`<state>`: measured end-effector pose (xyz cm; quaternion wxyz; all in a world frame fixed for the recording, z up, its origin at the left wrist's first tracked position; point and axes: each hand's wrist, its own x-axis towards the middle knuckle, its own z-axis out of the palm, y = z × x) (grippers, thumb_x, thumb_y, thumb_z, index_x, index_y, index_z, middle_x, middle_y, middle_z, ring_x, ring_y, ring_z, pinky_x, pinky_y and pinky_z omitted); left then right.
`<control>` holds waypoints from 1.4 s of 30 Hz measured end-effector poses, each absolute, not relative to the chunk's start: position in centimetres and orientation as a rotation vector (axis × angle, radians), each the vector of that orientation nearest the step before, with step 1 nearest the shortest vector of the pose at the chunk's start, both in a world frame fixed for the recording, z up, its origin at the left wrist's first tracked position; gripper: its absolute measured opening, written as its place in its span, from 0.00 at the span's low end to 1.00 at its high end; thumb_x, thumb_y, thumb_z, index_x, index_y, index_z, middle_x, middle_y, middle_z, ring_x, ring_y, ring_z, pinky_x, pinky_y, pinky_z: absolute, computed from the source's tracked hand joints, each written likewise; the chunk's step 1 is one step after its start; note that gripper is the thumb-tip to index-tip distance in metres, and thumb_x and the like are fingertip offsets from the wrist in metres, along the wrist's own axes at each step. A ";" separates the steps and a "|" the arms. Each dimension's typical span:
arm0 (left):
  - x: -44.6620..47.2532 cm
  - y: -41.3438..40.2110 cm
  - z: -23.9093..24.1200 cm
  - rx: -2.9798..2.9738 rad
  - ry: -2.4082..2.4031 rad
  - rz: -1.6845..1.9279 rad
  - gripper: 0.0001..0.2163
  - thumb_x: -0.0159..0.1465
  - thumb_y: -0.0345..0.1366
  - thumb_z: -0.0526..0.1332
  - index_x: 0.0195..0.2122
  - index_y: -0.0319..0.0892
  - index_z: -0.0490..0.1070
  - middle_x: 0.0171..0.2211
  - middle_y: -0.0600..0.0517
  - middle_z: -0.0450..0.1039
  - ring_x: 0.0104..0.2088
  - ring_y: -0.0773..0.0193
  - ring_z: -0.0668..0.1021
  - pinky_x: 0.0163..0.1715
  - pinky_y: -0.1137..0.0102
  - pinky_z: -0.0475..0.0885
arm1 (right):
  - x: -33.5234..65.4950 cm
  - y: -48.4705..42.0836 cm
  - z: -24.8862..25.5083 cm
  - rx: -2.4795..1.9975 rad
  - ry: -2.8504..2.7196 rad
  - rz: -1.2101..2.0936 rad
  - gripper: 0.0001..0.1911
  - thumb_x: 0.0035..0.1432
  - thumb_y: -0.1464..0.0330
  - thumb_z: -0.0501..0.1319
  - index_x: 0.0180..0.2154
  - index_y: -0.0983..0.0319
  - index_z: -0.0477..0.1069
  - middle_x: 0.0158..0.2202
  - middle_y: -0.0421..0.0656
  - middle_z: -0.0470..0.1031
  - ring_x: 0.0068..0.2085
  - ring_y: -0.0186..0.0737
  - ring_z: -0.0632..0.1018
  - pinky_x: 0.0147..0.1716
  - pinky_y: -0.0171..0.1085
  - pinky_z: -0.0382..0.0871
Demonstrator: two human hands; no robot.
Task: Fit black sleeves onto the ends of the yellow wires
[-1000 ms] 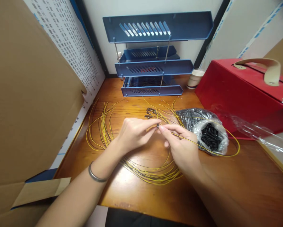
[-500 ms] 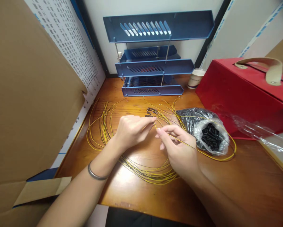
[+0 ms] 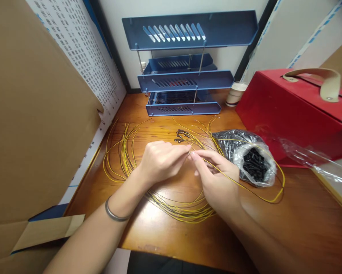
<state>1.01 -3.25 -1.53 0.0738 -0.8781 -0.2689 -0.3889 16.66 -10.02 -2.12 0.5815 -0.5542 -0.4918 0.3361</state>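
A thin yellow-and-black wire (image 3: pixel 246 184) loops out to the right from the fingers of my right hand (image 3: pixel 218 175), which pinches it close to one end. My left hand (image 3: pixel 162 160) is closed, thumb and forefinger pinching at that same end. The two sets of fingertips almost meet and hide the wire's tip. Any small part in the left fingers cannot be made out. Under and around my hands lies a large coil of yellow and black wires (image 3: pixel 182 215). Several small black pieces (image 3: pixel 179 140) lie just beyond the left fingertips.
Right of my hands, an open plastic bag (image 3: pixel 238 142) holds many small black parts (image 3: pixel 255 164). A red case (image 3: pixel 288 110) with a beige handle stands behind it, near a paper cup (image 3: pixel 236 94). Blue tiered trays (image 3: pixel 185 108) stand at the back. Cardboard (image 3: pixel 39 114) rises at left.
My fingertips have come closer together, covering the short stretch of wire seen between them before. My left fingertips moved slightly nearer me, away from the black pieces. The wire's loop at right dropped a little.
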 end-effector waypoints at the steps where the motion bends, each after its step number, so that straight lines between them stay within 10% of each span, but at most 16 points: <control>1: 1.0 -3.2 -1.6 -2.615 -0.779 -1.168 0.08 0.64 0.34 0.62 0.39 0.41 0.81 0.21 0.51 0.78 0.18 0.68 0.74 0.22 0.71 0.61 | 16.7 -10.0 -2.1 -1.307 -1.162 0.771 0.08 0.61 0.62 0.66 0.36 0.58 0.80 0.33 0.41 0.81 0.29 0.35 0.77 0.30 0.35 0.72; 16: 0.4 -1.6 -2.3 -2.477 -0.699 -1.342 0.05 0.61 0.31 0.67 0.39 0.39 0.78 0.24 0.54 0.80 0.20 0.69 0.78 0.23 0.75 0.69 | 16.5 -10.9 -1.8 -1.141 -1.323 0.582 0.03 0.59 0.71 0.65 0.36 0.59 0.78 0.32 0.39 0.80 0.26 0.32 0.77 0.25 0.31 0.72; 24: 0.8 -1.7 -2.6 -2.425 -0.662 -1.263 0.04 0.63 0.33 0.65 0.37 0.39 0.78 0.19 0.56 0.76 0.17 0.70 0.75 0.21 0.74 0.64 | 16.3 -10.6 -1.8 -1.185 -1.364 0.581 0.18 0.49 0.67 0.73 0.44 0.61 0.78 0.38 0.41 0.81 0.24 0.29 0.73 0.25 0.32 0.72; 42: 0.9 -2.0 -2.4 -2.455 -0.605 -1.256 0.04 0.63 0.32 0.65 0.37 0.38 0.78 0.19 0.55 0.76 0.17 0.70 0.74 0.20 0.73 0.63 | 16.8 -10.1 -2.4 -1.243 -1.376 0.497 0.04 0.61 0.70 0.64 0.34 0.59 0.78 0.30 0.37 0.80 0.27 0.30 0.76 0.27 0.30 0.69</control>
